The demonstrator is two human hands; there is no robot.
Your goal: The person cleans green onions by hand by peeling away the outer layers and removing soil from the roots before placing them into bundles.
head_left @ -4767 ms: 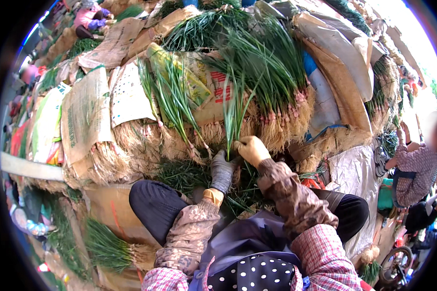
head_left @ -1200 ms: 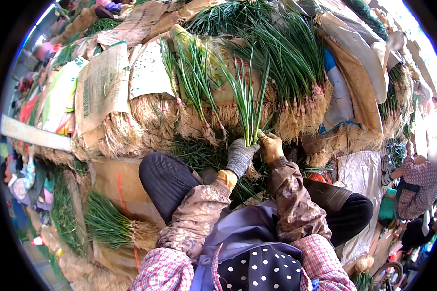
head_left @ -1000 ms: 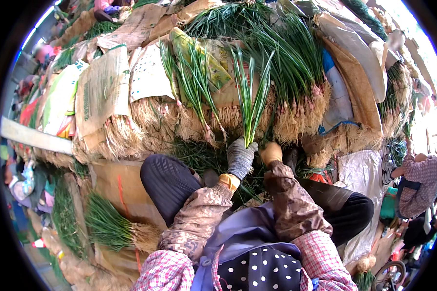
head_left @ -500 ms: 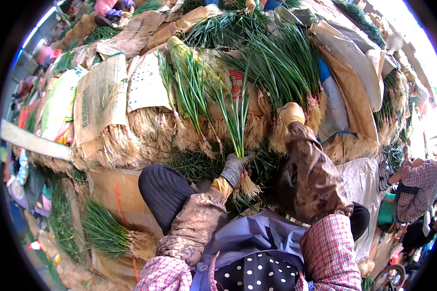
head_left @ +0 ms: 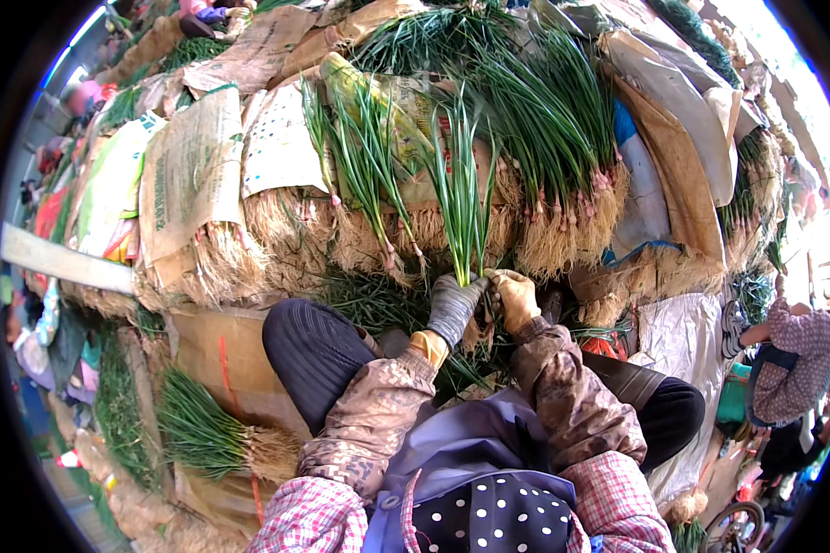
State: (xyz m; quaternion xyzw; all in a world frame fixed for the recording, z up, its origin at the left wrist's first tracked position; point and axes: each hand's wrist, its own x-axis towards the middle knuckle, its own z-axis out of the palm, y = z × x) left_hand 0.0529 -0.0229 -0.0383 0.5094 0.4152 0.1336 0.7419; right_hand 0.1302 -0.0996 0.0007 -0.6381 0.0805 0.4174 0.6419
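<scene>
My left hand (head_left: 456, 309), in a grey glove, is closed around a small bunch of spring onions (head_left: 458, 198), their green leaves pointing away from me. Beside it, my right hand (head_left: 515, 297) in a yellowish glove pinches at the lower end of spring onion stalks against the bunch's right side; the fingertips partly hide what they grip. Past my hands on the right lies a large pile of spring onions (head_left: 558, 129) with pinkish bulbs and pale roots. A few loose spring onions (head_left: 369, 157) rest on the sacking to the left of the held bunch.
A tied-looking bundle of spring onions (head_left: 198, 429) lies on brown sheeting at my left, by an orange strip (head_left: 226, 378). Sacks (head_left: 192, 170) cover rows of rooted stalks ahead. A pale bar (head_left: 69, 265) juts in from the left. Another person (head_left: 793, 359) sits at right.
My right hand has come back from the pile at right to beside my left hand. The held bunch looks fuller on its right side and sits slightly nearer the pile.
</scene>
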